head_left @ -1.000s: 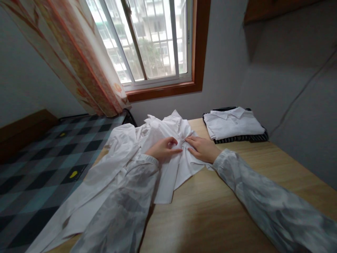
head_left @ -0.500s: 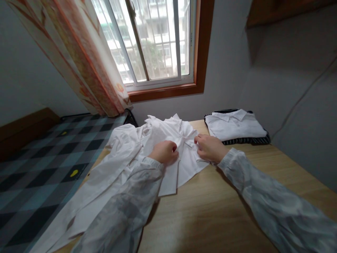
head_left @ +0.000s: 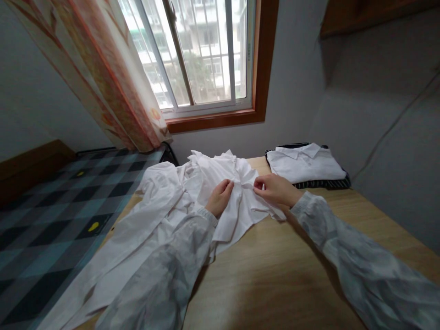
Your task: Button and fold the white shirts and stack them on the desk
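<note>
White cloth (head_left: 244, 197) is pinched in the closed grip of left hand (head_left: 220, 198) and right hand (head_left: 275, 189).

A rumpled white shirt (head_left: 213, 168) lies across the wooden table (head_left: 261, 275)

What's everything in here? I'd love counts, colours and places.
Rumpled fabric clothing: count unclear, white, left and centre
Folded collared shirt: one, white, right of the clothing
Folded striped cloth: count unclear, black and white, beneath that shirt
Flat wooden table: one, light brown, under these
Checked bed cover: one, black, grey, blue, left
Wooden bed board: one, brown, far left
Patterned fabric curtain: one, cream and orange, upper left
Glass window: one, brown wooden frame, top middle
Wooden wall fixture: one, brown, upper right
Thin cable: one, grey, right
Left hand, right hand: two, bare, pinching the clothing
Loose patterned sleeves: two, mottled grey, both arms
</note>
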Available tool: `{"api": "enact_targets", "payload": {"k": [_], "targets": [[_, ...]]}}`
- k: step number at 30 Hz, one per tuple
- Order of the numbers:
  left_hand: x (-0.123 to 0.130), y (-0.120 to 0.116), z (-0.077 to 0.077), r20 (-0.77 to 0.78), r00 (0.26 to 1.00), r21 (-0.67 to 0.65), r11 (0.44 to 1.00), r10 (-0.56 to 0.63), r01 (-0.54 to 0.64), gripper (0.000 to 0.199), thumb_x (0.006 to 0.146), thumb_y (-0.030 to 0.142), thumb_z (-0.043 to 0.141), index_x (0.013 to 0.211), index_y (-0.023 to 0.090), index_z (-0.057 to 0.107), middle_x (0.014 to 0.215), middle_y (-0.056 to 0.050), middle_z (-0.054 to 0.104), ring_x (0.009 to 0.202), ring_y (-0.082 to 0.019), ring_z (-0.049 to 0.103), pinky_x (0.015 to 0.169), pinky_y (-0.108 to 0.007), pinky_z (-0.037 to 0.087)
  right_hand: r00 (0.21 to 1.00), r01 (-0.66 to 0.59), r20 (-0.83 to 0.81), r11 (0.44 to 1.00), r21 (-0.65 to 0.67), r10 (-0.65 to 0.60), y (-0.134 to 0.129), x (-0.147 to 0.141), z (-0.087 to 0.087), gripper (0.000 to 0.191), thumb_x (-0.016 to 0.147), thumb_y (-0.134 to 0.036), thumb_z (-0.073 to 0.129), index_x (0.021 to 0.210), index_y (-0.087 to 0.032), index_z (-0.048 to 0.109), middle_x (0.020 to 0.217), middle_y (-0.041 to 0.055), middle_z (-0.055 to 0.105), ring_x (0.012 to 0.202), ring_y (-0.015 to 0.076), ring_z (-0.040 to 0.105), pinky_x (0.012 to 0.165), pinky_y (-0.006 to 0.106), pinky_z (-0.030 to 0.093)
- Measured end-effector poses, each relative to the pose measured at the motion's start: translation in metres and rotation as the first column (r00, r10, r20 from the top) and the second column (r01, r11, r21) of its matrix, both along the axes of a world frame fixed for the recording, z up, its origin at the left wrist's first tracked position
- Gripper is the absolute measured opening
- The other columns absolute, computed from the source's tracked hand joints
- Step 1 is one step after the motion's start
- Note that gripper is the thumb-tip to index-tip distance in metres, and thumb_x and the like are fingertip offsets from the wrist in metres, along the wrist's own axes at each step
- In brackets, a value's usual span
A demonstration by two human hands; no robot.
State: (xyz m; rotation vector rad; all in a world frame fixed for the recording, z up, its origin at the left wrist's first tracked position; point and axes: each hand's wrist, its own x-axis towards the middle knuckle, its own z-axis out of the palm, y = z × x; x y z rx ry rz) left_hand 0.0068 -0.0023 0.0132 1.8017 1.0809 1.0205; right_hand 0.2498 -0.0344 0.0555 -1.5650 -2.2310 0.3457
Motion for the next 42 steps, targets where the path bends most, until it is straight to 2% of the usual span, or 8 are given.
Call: {"api": "enact_targets", "payload": {"k": [2,6,10,14,23,28,32,42], "targets": [[0.005,-0.003,-0.006,0.06,0.998,0.028,0.999,0.032,-0.033,0.041,0.103,0.057,0.052,0.079,0.023,0.052,0.074,0.003,0.05,0.075,-0.017,0.046,0.072,-0.03,0.04,0.956,-0.058,-0.287,0.998,0.032,0.065,0.006,-0.004,-0.009,0.025,0.096,-0.04,0.068,0.084,-0.019,0.075,0.082,0.0056,0.077,0.072,0.0176,0.065,0.066,0.028,0.043],[0.005,-0.002,-0.008,0.093,0.994,0.032,0.998,0.052,-0.056,0.05,0.104,0.064,0.05,0.076,0.023,0.049,0.072,0.003,0.049,0.073,-0.017,0.046,0.072,-0.032,0.039,0.713,-0.133,-0.696,0.991,-0.02,0.081,0.006,-0.025,-0.039,0.037,0.093,-0.055,0.074,0.089,-0.019,0.072,0.079,0.003,0.073,0.068,0.0161,0.062,0.06,0.027,0.045],[0.003,0.0,-0.005,0.127,0.991,0.028,0.998,0.048,-0.052,0.052,0.102,0.069,0.052,0.076,0.023,0.051,0.073,0.003,0.051,0.074,-0.017,0.047,0.073,-0.032,0.04,0.567,-0.229,-0.822,0.968,-0.101,0.048,-0.001,-0.041,-0.063,0.047,0.086,-0.064,0.081,0.089,-0.019,0.07,0.073,-0.0003,0.066,0.059,0.0127,0.055,0.054,0.025,0.041],[0.004,-0.004,-0.006,0.177,0.984,-0.107,0.993,-0.028,0.047,0.049,0.098,0.067,0.061,0.078,0.023,0.051,0.067,0.005,0.047,0.065,-0.015,0.044,0.064,-0.03,0.037,0.496,-0.249,-0.868,0.96,-0.127,0.013,-0.003,-0.043,-0.066,0.05,0.08,-0.065,0.086,0.09,-0.019,0.069,0.073,-0.0014,0.064,0.059,0.012,0.054,0.051,0.024,0.039],[-0.001,-0.006,-0.003,0.268,0.93,-0.253,0.913,-0.251,0.319,0.05,0.068,0.041,0.098,0.088,0.018,0.059,0.08,0.005,0.06,0.064,-0.007,0.051,0.061,-0.022,0.036,0.564,-0.209,-0.823,0.975,-0.07,0.061,0.0,-0.041,-0.065,0.041,0.086,-0.059,0.08,0.09,-0.02,0.068,0.075,-0.0004,0.065,0.066,0.0149,0.058,0.058,0.027,0.046],[-0.002,-0.006,0.007,0.322,0.917,-0.269,0.906,-0.236,0.328,0.052,0.067,0.045,0.1,0.09,0.016,0.063,0.085,0.001,0.065,0.072,-0.01,0.058,0.067,-0.023,0.043,0.612,-0.161,-0.777,0.985,0.06,0.147,-0.003,-0.038,-0.063,0.028,0.094,-0.048,0.072,0.089,-0.021,0.066,0.08,0.0,0.065,0.071,0.0157,0.058,0.067,0.029,0.048],[-0.002,-0.007,0.011,0.313,0.924,-0.284,0.907,-0.219,0.312,0.057,0.065,0.049,0.102,0.087,0.016,0.061,0.079,0.004,0.061,0.066,-0.008,0.053,0.062,-0.022,0.038,0.588,-0.197,-0.795,0.98,0.038,0.149,-0.005,-0.036,-0.061,0.029,0.102,-0.048,0.059,0.094,-0.022,0.067,0.076,-0.0014,0.061,0.066,0.0153,0.055,0.064,0.028,0.046],[-0.003,-0.002,0.002,0.346,0.922,-0.291,0.914,-0.175,0.282,0.058,0.065,0.05,0.101,0.092,0.018,0.062,0.081,0.002,0.068,0.071,-0.011,0.061,0.064,-0.022,0.043,0.646,-0.188,-0.741,0.979,0.075,0.181,-0.005,-0.04,-0.062,0.04,0.092,-0.058,0.08,0.103,-0.022,0.065,0.081,-0.0019,0.062,0.07,0.0148,0.058,0.068,0.028,0.049]]}}
